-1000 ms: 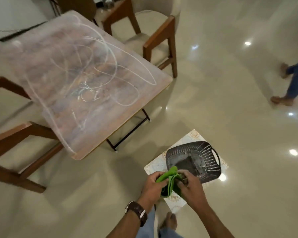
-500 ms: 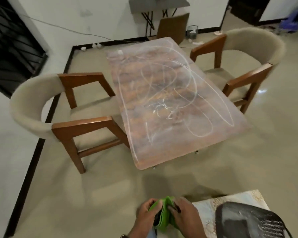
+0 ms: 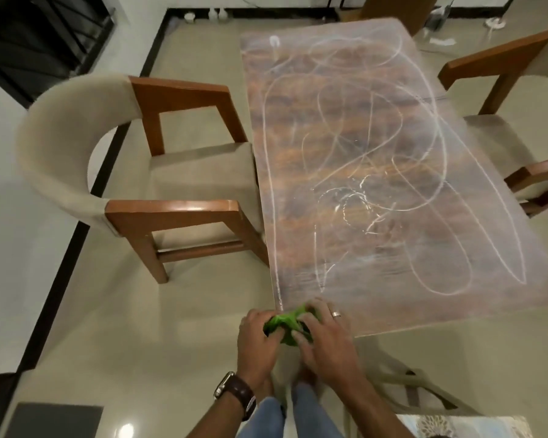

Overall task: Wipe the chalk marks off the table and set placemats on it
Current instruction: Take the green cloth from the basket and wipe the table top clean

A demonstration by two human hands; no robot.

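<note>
**Both hands bunch a green cloth at the near-left corner of the chalked tabletop**

The left hand and right hand meet over a crumpled green cloth, each with fingers curled into the fabric, gripping it from its own side. The cloth sits at the near-left corner of the tabletop; whether it touches the wood or hangs just above the edge cannot be told. A ring shows on a finger of the right hand, and a dark-strapped watch circles the left wrist.

White chalk marks loop and cross over nearly the whole brown wood surface, from the far edge down to the near edge, with a long stroke running along the left edge. An armchair with wooden arms and a beige curved back stands against the left edge, another armchair at the right edge. A patterned placemat shows partly at the bottom right, off the tabletop.
</note>
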